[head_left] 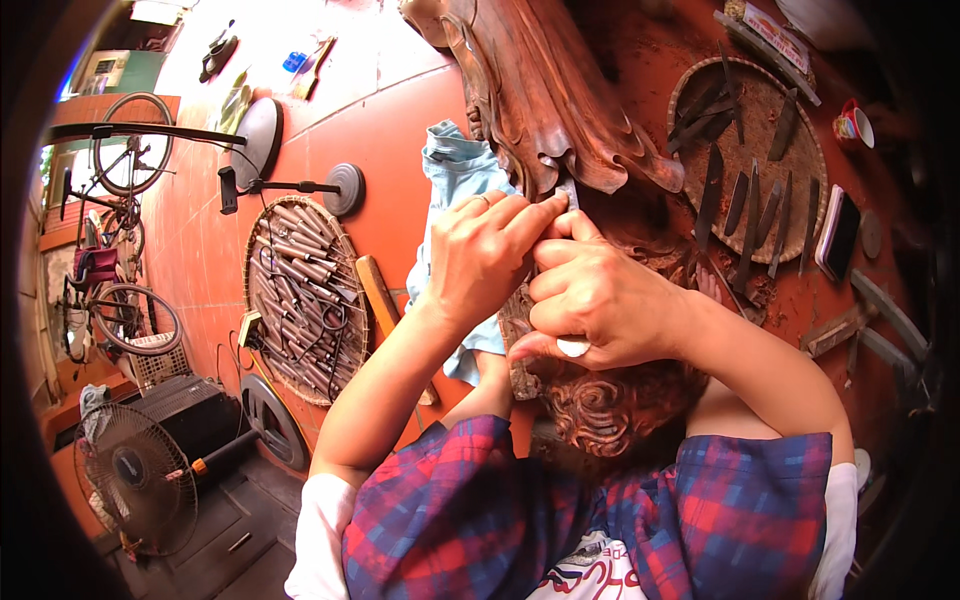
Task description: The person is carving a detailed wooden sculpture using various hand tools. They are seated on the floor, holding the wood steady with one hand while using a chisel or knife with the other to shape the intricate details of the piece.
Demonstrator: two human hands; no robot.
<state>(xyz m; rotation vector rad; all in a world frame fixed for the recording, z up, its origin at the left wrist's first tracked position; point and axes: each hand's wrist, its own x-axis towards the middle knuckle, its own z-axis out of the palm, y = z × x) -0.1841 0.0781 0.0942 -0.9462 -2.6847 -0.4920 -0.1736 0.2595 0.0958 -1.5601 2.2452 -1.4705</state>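
Observation:
A large carved wooden sculpture (555, 90) with flowing folds lies before me, its curled lower part (610, 410) reaching between my legs. Both hands meet over its middle. My left hand (480, 245) is closed, its fingertips pinching a narrow grey metal blade (570, 192) against the carved folds. Curled round the same tool from the right, my right hand (595, 290) hides most of it. Below the right fingers shows a small white patch (573, 348); I cannot tell what it is. A light blue cloth (455, 175) lies beside the sculpture on the left.
Left stands a round basket (250, 262) of many carving chisels, with a wooden mallet (378, 295) alongside. Right, a woven tray (815, 130) holds several files; a phone (838, 235) and cup (853, 125) are near it. A fan (135, 475), stands and bicycles (130, 160) are farther left.

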